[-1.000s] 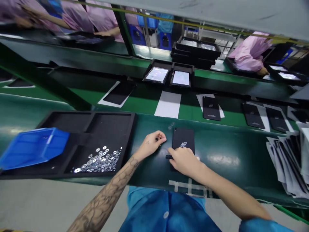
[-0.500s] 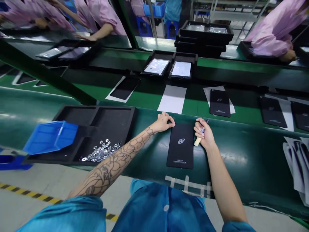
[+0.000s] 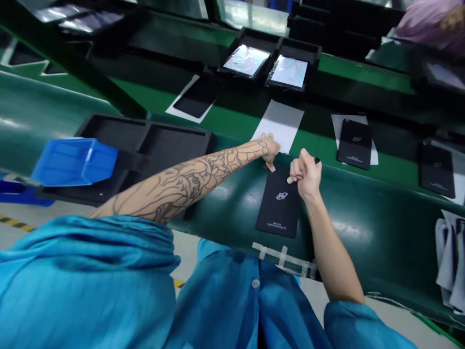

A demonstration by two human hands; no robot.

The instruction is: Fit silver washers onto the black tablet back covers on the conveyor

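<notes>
A black rectangular panel [image 3: 279, 208] with a white logo, resembling a tablet's back cover, lies on the green bench top. My left hand [image 3: 269, 149] reaches across its top left corner. The thumb presses down there, apart from the fingers, which extend over the edge of a white sheet [image 3: 281, 121]. Beside the panel's upper right, my right hand [image 3: 307, 173] is closed around a slim pen-like tool [image 3: 290, 180]. Its pale blunt end pokes out below the fist and a dark end shows above; the middle is hidden by my fingers.
At left, a blue bin [image 3: 74, 162] rests on a black divided tray [image 3: 178, 145]. Similar panels on white sheets, including one panel [image 3: 355, 144], lie across the raised green strip. Behind are trays with wrapped screens [image 3: 289, 71]. A grey-white stack [image 3: 452, 261] stands at right.
My left hand has gone from a pinch at the panel's top left corner to a thumb press with fingers extended. My right fist has turned, covering more of the tool. The view has tilted downward.
</notes>
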